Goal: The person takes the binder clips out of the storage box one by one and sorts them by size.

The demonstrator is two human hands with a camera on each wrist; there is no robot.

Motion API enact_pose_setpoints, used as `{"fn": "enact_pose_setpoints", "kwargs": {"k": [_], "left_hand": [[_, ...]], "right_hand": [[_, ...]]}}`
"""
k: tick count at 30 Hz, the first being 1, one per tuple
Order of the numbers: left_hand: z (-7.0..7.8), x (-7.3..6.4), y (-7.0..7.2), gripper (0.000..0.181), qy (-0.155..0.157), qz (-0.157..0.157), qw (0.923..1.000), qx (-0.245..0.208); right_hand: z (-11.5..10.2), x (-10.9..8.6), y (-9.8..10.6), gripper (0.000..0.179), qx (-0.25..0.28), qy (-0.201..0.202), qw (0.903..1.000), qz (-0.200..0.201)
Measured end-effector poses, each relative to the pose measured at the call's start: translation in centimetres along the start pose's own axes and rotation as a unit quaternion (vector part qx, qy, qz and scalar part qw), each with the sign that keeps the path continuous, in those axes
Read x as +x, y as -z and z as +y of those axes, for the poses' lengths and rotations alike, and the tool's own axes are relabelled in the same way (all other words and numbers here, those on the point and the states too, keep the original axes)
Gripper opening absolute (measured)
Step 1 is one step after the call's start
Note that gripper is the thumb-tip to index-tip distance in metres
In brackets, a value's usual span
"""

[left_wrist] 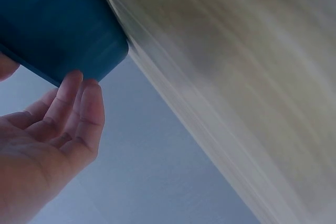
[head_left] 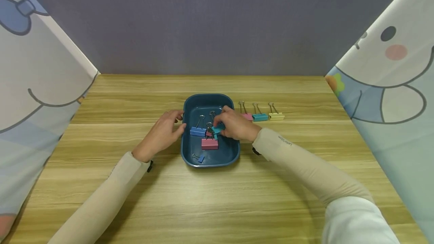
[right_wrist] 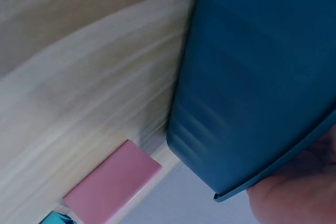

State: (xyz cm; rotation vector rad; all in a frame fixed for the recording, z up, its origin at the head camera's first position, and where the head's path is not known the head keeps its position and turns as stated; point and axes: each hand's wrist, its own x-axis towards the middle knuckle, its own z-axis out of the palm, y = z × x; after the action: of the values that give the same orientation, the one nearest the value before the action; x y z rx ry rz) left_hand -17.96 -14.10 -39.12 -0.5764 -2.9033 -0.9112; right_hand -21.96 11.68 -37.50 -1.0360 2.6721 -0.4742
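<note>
A dark blue tray [head_left: 210, 164] holds several binder clips. My right hand [head_left: 236, 124] reaches over its right rim and pinches a teal binder clip [head_left: 218, 128] between thumb and fingers. Close around that clip lie a blue binder clip [head_left: 198, 131], a larger pink binder clip [head_left: 209, 144] and a partly hidden smaller pink one. A small blue binder clip [head_left: 201, 159] is near the tray's front. At the left rim rests my left hand [head_left: 163, 133]; in the left wrist view its relaxed fingers [left_wrist: 90, 108] are against the tray's outer wall. The tray hides the right fingertips in the right wrist view.
Right of the tray, a pink binder clip [head_left: 247, 116], a teal binder clip [head_left: 260, 117] and a yellow binder clip [head_left: 276, 116] stand in a row on the wooden table [head_left: 210, 206]. A grey panel [head_left: 210, 25] rises behind the table, with patterned cloth at both sides.
</note>
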Motion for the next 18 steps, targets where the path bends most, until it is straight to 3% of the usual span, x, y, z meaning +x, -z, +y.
{"fn": "enact_pose_setpoints", "kwargs": {"k": [11,18], "left_hand": [[-0.16,-0.04,0.06,0.044,-0.002,0.0,1.0,-0.001],[-0.3,-0.02,0.04,0.045,-0.008,0.003,1.0,-0.003]], "right_hand": [[0.36,0.09,-0.5,0.022,0.031,0.014,0.9991,0.025],[0.48,-0.3,-0.31,0.022,0.077,0.073,0.9906,0.085]]}}
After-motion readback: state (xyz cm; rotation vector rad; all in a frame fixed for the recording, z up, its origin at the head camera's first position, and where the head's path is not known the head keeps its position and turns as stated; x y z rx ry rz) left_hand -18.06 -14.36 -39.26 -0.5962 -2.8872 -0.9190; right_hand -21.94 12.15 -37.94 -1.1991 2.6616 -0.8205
